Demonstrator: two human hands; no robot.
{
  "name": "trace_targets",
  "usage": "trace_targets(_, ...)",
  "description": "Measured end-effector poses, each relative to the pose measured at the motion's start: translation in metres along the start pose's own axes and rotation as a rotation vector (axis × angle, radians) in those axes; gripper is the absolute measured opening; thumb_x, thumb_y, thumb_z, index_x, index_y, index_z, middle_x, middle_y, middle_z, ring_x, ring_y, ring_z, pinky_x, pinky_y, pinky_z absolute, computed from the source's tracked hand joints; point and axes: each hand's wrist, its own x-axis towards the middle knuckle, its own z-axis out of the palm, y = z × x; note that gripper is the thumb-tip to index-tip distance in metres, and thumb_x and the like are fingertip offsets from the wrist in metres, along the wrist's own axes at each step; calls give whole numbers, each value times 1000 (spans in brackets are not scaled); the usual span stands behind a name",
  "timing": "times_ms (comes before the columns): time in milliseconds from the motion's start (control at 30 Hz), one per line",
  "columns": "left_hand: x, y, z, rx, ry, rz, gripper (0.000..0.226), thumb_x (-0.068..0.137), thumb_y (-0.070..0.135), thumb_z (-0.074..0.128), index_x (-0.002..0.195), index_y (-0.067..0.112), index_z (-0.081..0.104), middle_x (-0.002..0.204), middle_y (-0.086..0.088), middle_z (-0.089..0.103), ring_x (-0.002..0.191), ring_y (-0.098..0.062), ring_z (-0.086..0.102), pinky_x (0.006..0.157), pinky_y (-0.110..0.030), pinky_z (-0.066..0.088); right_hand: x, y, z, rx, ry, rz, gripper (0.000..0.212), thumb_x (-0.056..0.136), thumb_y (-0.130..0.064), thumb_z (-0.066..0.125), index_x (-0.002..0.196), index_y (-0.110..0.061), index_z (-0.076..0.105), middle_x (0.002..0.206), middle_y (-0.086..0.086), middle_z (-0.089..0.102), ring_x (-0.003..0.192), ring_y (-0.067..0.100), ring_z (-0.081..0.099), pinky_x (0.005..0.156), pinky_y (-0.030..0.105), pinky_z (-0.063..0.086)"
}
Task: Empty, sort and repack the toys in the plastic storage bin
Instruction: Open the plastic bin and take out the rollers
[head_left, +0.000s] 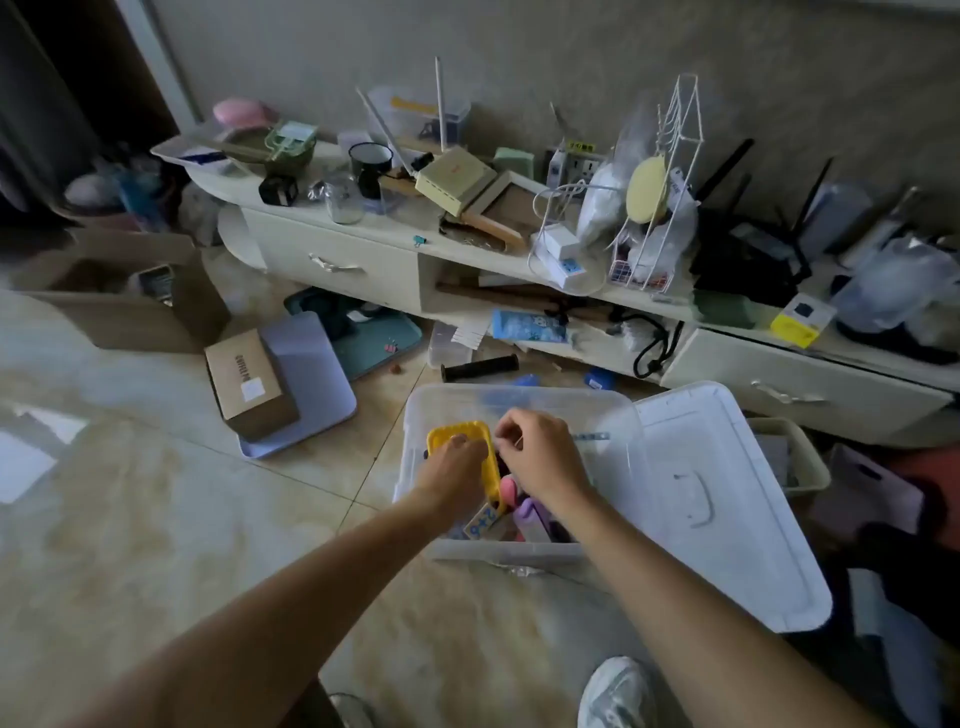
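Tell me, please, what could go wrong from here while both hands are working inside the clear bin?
The left hand grips the yellow tray from above; lifting it might drag out toys like the number block. The lid leans against the bin by the right hand, so a nudge could knock it flat. The floor is cluttered, so sorting space is tight.

"2+6" on block (480, 519) in bin (519, 552)

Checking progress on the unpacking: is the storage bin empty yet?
Not empty. The plastic storage bin still holds toys: a yellow tray under the left hand, and a number block.
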Motion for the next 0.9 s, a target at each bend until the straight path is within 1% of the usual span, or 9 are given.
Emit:
trace_targets(67,9,-13,14,16,-77,-36,37,88,9,61,124,11,61,123,-11,58,101,-29,64,78,-32,54,4,12,20,7,-37,47,4,88,-16,67,89,-19,69,89,-2,70,84,14,64,75,32,57)
trace_targets(133,18,-26,32,64,-146,-72,40,91,17,61,130,12,56,126,-14,56,104,-30,64,84,-36,55,3,27,42,-8,-99,104,5,88,-16,67,90,-20,69,90,-3,71,85,14,64,76,31,56)
trace_targets(267,32,-45,67,62,-254,-133,66,88,33,70,144,18,38,134,-14,47,113,-31,59,93,-41,54,2,60,78,-13,-168,184,8,88,-18,70,96,-19,70,94,-1,73,88,16,66,70,24,47)
trace_targets(333,34,-52,80,42,-283,-153,71,88,35,69,147,20,32,135,-15,45,114,-31,58,93,-40,53,-1,76,97,-25,-256,240,16,89,-25,71,103,-19,68,98,1,72,90,17,64,70,27,47)
trace_targets(433,35,-65,97,34,-306,-145,78,87,33,71,149,23,25,137,-15,41,115,-30,57,93,-37,52,-4,87,121,-43,-411,326,33,91,-37,66,116,-16,60,109,7,68,98,25,65,78,34,53)
trace_targets(600,36,-69,112,84,-284,-103,86,83,35,76,149,24,21,142,-16,38,120,-34,55,95,-42,52,-6,87,150,-109,-475,413,59,91,-31,68,140,-11,41,134,14,57,122,33,57,95,39,47)
trace_targets(700,37,-66,116,125,-321,-115,98,80,36,79,152,25,14,147,-18,32,127,-37,50,96,-46,52,-6,84,161,-135,-472,432,58,90,-29,70,138,-14,40,137,13,55,125,33,53,103,46,45)
trace_targets(767,38,-64,115,145,-327,-111,99,82,35,77,154,27,10,151,-19,28,130,-38,46,99,-47,51,-4,83,163,-126,-470,436,55,91,-28,70,136,-15,41,134,12,56,124,32,54,103,48,46)
trace_targets(900,39,-63,114,160,-317,-89,97,85,33,74,155,33,6,153,-19,24,134,-40,40,101,-50,48,2,85,156,11,-411,429,38,91,-24,70,125,-16,53,118,7,65,110,26,64,88,36,54)
